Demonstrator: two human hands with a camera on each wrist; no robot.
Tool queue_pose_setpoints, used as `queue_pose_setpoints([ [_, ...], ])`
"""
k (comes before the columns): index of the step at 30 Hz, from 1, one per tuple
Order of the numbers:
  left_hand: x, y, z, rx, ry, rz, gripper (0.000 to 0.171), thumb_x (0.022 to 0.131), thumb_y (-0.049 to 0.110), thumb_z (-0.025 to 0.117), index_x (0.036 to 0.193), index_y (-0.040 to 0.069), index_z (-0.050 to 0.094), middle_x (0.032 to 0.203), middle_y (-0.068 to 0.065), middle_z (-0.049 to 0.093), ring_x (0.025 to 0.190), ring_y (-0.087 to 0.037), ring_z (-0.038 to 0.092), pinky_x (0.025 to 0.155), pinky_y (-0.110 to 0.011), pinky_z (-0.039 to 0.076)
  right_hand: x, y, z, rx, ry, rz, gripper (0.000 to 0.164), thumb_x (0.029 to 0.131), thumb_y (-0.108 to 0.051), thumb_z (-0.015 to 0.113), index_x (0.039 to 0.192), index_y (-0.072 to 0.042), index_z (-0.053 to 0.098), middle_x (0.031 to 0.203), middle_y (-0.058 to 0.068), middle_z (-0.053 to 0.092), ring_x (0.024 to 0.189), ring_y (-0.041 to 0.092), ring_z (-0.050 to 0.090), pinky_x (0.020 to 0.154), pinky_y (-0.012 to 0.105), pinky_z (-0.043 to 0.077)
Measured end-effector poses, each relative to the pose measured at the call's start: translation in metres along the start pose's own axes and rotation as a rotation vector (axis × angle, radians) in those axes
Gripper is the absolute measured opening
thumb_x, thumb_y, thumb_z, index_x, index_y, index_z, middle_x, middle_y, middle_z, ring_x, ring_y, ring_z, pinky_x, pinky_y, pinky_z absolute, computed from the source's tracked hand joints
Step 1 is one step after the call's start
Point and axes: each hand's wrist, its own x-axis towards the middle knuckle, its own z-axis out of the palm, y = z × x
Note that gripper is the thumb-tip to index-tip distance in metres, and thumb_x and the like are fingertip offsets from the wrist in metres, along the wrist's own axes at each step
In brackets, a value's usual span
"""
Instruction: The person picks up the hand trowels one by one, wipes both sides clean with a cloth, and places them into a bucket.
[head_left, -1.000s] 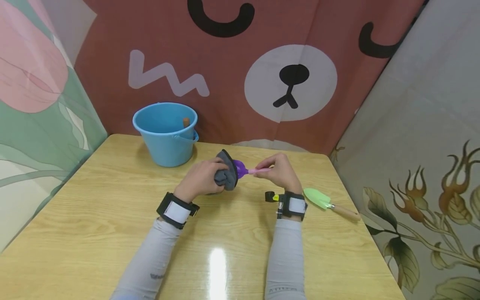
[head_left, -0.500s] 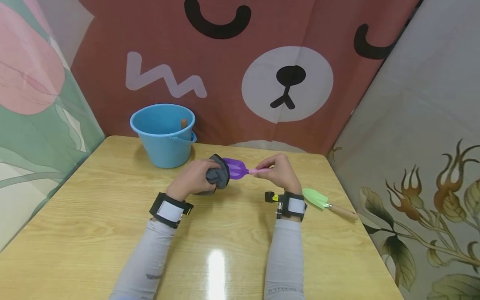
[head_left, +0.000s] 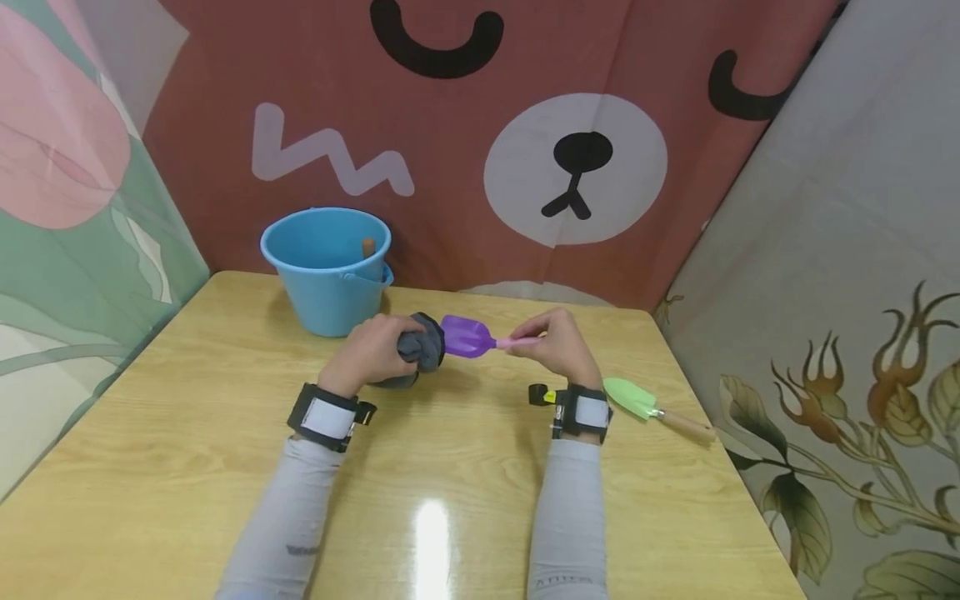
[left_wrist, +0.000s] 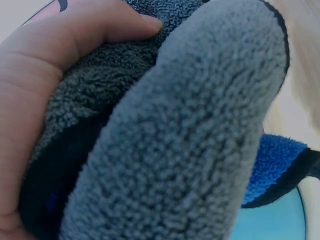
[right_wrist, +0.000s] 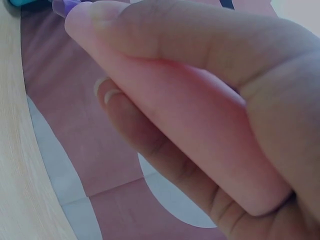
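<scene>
In the head view my right hand (head_left: 558, 344) holds a small purple toy shovel (head_left: 467, 337) by its pink handle (right_wrist: 185, 135), thumb on one side and fingers on the other. The blade points left, above the table. My left hand (head_left: 369, 354) grips a bunched grey cloth (head_left: 422, 347) with dark edging, right at the blade's tip. Thick grey pile fills the left wrist view, where a blue side of the cloth (left_wrist: 277, 165) shows at one corner. The left fingers are mostly hidden behind the cloth.
A light blue bucket (head_left: 330, 292) stands at the back left, with a brown handle end (head_left: 368, 247) showing inside. To the right lies a green trowel (head_left: 632, 398) with a wooden handle. Printed curtains border the wooden table (head_left: 480, 467) at the back and sides.
My left hand has slid left with the grey cloth, along the blade toward its tip, so more purple shows. The right hand keeps its hold on the handle, nearly still.
</scene>
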Motion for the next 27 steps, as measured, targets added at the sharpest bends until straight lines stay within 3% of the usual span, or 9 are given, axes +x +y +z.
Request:
queue_pose_setpoints([
  [9,-0.008,-0.018,-0.017,-0.08,0.036,-0.036,0.049,0.074,0.017,0.087,0.121,0.01,0.072,0.111,-0.01,0.072,0.102,-0.031,0.064,0.089,-0.051,0.052,0.0,-0.001,-0.003,0.003,-0.009,0.019,0.017,0.077,-0.03,0.091,0.087,-0.02,0.082,0.086,0.0,0.076,0.084,0.024,0.067,0.069,0.039,0.057],
  [15,-0.013,-0.028,-0.023,-0.164,0.092,-0.01,0.047,0.074,0.013,0.087,0.119,0.007,0.072,0.11,-0.011,0.072,0.101,-0.03,0.064,0.09,-0.051,0.051,0.0,-0.001,-0.002,-0.002,-0.013,0.012,0.018,0.077,-0.032,0.091,0.086,-0.02,0.082,0.085,-0.001,0.076,0.082,0.024,0.067,0.069,0.039,0.057],
  [20,-0.012,-0.021,-0.027,-0.185,0.144,0.056,0.046,0.074,0.014,0.087,0.118,0.01,0.073,0.108,-0.008,0.072,0.099,-0.028,0.063,0.09,-0.051,0.051,0.001,-0.001,-0.002,-0.006,-0.017,0.013,0.018,0.077,-0.033,0.09,0.085,-0.02,0.082,0.084,-0.001,0.076,0.082,0.024,0.067,0.068,0.039,0.057],
  [27,-0.009,-0.003,-0.024,-0.166,0.223,0.143,0.051,0.076,0.018,0.088,0.124,0.013,0.072,0.125,-0.011,0.069,0.109,-0.03,0.063,0.093,-0.052,0.051,0.001,-0.001,-0.001,-0.014,-0.025,0.007,0.018,0.077,-0.033,0.09,0.085,-0.02,0.082,0.084,-0.001,0.076,0.082,0.024,0.068,0.068,0.039,0.057],
])
